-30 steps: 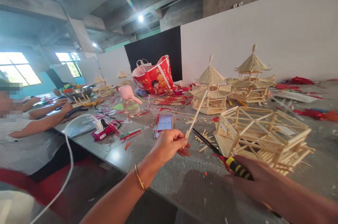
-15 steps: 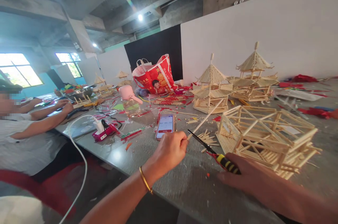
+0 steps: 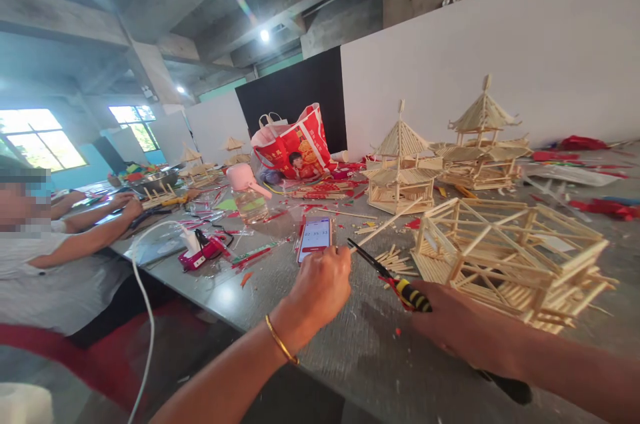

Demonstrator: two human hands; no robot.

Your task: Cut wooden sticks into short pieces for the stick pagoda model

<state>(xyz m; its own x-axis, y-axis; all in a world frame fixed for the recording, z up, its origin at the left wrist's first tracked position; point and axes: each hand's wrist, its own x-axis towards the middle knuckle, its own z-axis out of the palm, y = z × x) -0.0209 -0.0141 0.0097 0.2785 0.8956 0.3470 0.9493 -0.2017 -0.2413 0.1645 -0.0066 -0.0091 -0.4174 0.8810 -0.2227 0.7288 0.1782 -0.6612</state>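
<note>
My left hand (image 3: 323,284), with a gold bangle at the wrist, pinches a thin wooden stick (image 3: 385,225) that slants up to the right. My right hand (image 3: 450,324) is wrapped round a pair of shears (image 3: 411,294) with black jaws and a yellow-and-black striped grip. The jaws reach the stick close to my left fingertips; whether they touch it I cannot tell. Beneath the tool lies a pile of short cut sticks (image 3: 395,260). An open-topped wooden stick frame (image 3: 480,237) stands beyond my right hand.
Behind stand two stick pavilions (image 3: 400,171) (image 3: 483,137). A phone (image 3: 315,237) showing a timer lies beyond my left hand, near a pink-topped bottle (image 3: 247,194), a red bag (image 3: 295,144) and a magenta power strip (image 3: 203,252). At left sits another person (image 3: 65,257).
The stick has tipped lower. The shears have moved left, with their jaws closer to my left fingers, and my right hand has shifted slightly left.
</note>
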